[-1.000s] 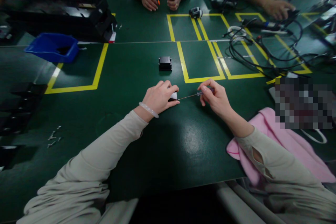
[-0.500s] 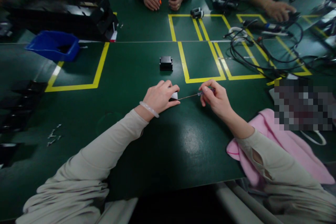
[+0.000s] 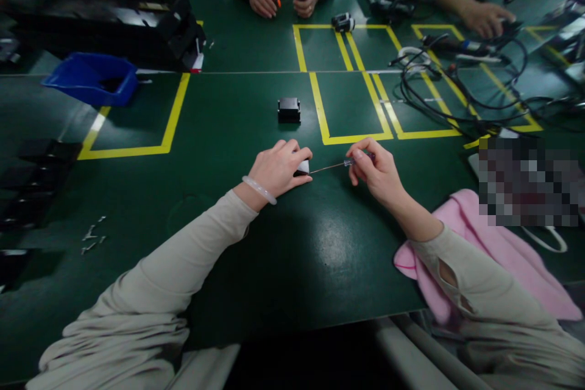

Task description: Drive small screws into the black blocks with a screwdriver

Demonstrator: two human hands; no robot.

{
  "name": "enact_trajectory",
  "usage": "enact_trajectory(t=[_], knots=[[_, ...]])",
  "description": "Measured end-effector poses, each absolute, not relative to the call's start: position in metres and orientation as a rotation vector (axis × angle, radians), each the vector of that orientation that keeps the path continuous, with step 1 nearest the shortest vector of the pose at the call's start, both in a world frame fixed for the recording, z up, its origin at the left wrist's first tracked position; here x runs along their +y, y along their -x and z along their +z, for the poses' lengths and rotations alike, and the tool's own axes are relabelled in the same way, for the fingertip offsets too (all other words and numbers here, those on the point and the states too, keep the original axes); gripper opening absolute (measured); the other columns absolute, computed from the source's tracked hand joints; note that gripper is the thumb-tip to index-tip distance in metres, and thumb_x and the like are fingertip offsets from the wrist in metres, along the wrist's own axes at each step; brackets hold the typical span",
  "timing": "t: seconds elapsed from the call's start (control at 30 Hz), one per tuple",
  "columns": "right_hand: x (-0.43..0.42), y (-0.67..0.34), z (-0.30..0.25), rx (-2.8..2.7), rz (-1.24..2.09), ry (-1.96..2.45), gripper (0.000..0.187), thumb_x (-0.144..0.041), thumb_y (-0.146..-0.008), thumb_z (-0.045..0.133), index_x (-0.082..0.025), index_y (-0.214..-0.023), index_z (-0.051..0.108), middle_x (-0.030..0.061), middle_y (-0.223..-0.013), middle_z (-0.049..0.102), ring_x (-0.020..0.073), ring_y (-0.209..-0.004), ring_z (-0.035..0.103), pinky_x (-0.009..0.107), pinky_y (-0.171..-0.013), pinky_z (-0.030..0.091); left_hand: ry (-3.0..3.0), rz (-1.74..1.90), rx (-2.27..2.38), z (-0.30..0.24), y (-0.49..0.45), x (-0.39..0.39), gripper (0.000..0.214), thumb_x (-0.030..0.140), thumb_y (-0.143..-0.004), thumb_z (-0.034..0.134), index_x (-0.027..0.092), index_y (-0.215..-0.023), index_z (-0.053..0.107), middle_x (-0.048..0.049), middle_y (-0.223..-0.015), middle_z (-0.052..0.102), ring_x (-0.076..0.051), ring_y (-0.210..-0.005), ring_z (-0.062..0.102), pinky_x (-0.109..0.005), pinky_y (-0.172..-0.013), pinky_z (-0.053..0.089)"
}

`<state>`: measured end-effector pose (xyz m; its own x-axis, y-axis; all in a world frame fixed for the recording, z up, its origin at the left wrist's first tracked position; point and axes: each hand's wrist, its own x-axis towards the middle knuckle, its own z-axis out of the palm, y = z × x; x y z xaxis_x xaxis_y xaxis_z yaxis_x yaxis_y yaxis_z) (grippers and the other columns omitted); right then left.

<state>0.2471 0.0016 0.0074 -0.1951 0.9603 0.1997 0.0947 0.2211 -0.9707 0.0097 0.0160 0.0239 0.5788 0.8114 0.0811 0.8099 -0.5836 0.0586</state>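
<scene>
The left hand [image 3: 280,167] lies knuckles-up on the dark green tabletop [image 3: 292,244]. Its fingers curl over a small black and white block [image 3: 303,167] and press it to the surface, so only the block's right end shows past the thumb and forefinger. A pale translucent bangle [image 3: 259,190] circles that wrist. Just to the right, the right hand [image 3: 375,172] pinches a thin screwdriver [image 3: 338,165], blue-tinted at the handle, between thumb and fingertips. Its slim metal shaft lies almost level and points left, with the tip meeting the exposed end of the block. Beyond the hands, a small black box [image 3: 288,109] stands alone beside yellow tape outlines [image 3: 351,134]. A blue plastic bin [image 3: 91,79] sits far left in front of a long black tray [image 3: 114,18], and a few small metal screws [image 3: 91,234] lie scattered near the left edge. A pink cloth [image 3: 484,256] is bunched under the right forearm, and black cables [image 3: 457,94] loop across the far right. Other people's hands [image 3: 262,0] rest on the far side of the tabletop.
</scene>
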Motion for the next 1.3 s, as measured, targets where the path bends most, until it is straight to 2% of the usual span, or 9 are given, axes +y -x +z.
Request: enact_trajectory(t=[0.2,0.43,0.63,0.9,1.1,1.3], knots=[[0.0008,-0.2453,0.0113,-1.513,1.108,1.032,0.029,-0.050,-0.091,0.066,-0.024,-0.093,0.052,-0.0094,-0.053,0.053,0.0092,-0.043,0.053,0.024,-0.045,0.041,-2.774,0.167,1.430,0.0234,-0.0093,0.0161,0.039,0.049,-0.089,0.069,0.024,-0.118,0.059,-0.0059,-0.111,0.061,-0.022,-0.100,0.055,-0.029,-0.064,0.041],[0.0027,-0.2478,0.0060,-1.513,1.139,1.039,0.030,-0.051,-0.094,0.060,-0.023,-0.084,0.056,-0.0110,-0.046,0.039,0.0079,-0.038,0.045,0.026,-0.042,0.038,-2.773,0.159,1.431,0.0237,-0.0090,0.0159,0.040,0.051,-0.089,0.067,0.025,-0.117,0.059,-0.0057,-0.111,0.061,-0.022,-0.101,0.055,-0.029,-0.064,0.041],[0.0021,-0.2470,0.0104,-1.496,1.165,1.020,0.027,-0.049,-0.091,0.065,-0.024,-0.093,0.056,-0.0097,-0.050,0.050,0.0092,-0.043,0.051,0.025,-0.045,0.042,-2.758,0.173,1.434,0.0233,-0.0091,0.0157,0.038,0.052,-0.089,0.067,0.025,-0.115,0.060,-0.0054,-0.110,0.061,-0.022,-0.100,0.055,-0.029,-0.065,0.041],[0.0032,-0.2466,0.0089,-1.487,1.181,1.008,0.031,-0.051,-0.094,0.061,-0.022,-0.082,0.057,-0.0115,-0.044,0.036,0.0075,-0.036,0.043,0.024,-0.040,0.037,-2.766,0.184,1.437,0.0219,-0.0089,0.0160,0.039,0.052,-0.089,0.067,0.025,-0.115,0.060,-0.0051,-0.109,0.061,-0.022,-0.100,0.056,-0.028,-0.063,0.039],[0.0027,-0.2469,0.0103,-1.503,1.147,1.035,0.030,-0.051,-0.091,0.064,-0.023,-0.096,0.054,-0.0097,-0.053,0.051,0.0086,-0.044,0.053,0.024,-0.046,0.041,-2.771,0.181,1.438,0.0226,-0.0088,0.0154,0.038,0.052,-0.090,0.066,0.025,-0.116,0.060,-0.0054,-0.110,0.061,-0.022,-0.100,0.056,-0.029,-0.063,0.040],[0.0039,-0.2487,0.0077,-1.506,1.160,1.040,0.030,-0.049,-0.095,0.061,-0.021,-0.083,0.056,-0.0113,-0.045,0.038,0.0071,-0.037,0.046,0.024,-0.041,0.036,-2.786,0.201,1.424,0.0220,-0.0084,0.0156,0.039,0.053,-0.090,0.066,0.024,-0.115,0.060,-0.0056,-0.109,0.061,-0.022,-0.099,0.056,-0.028,-0.062,0.038]])
